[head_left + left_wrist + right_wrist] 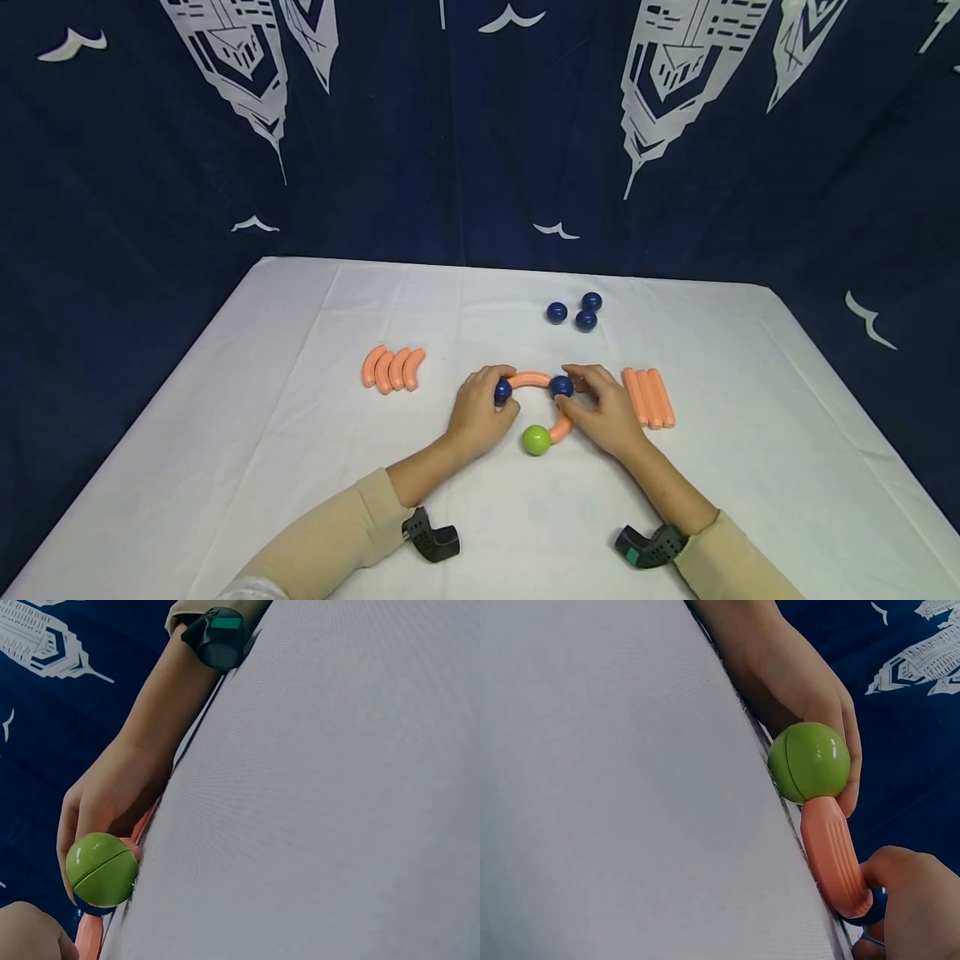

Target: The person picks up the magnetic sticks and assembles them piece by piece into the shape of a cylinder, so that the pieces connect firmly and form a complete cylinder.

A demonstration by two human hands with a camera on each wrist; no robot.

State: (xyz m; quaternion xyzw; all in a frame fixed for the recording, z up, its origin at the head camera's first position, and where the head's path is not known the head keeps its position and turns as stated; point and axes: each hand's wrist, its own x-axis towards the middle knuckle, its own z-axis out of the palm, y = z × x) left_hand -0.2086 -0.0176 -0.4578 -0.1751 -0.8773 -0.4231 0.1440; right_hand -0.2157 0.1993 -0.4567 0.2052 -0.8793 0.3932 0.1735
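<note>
In the head view my left hand [478, 414] holds a blue ball [502, 392] between fingers and thumb. My right hand [606, 414] pinches a second blue ball [561, 386]. A curved orange rod [530, 379] spans the two balls. From the right-hand ball, another curved orange rod [562, 427] bends down to a green ball [536, 440], which lies nearest the person. The right wrist view shows this green ball [809, 763] meeting the end of the ribbed rod [835, 855]. A bit of orange shows behind the right fingers; its shape is hidden.
Three loose blue balls [586, 321] lie toward the back of the white table [465, 533]. Several curved orange rods [397, 369] are lined up at the left. Straight orange rods [649, 398] lie side by side, close to the right hand.
</note>
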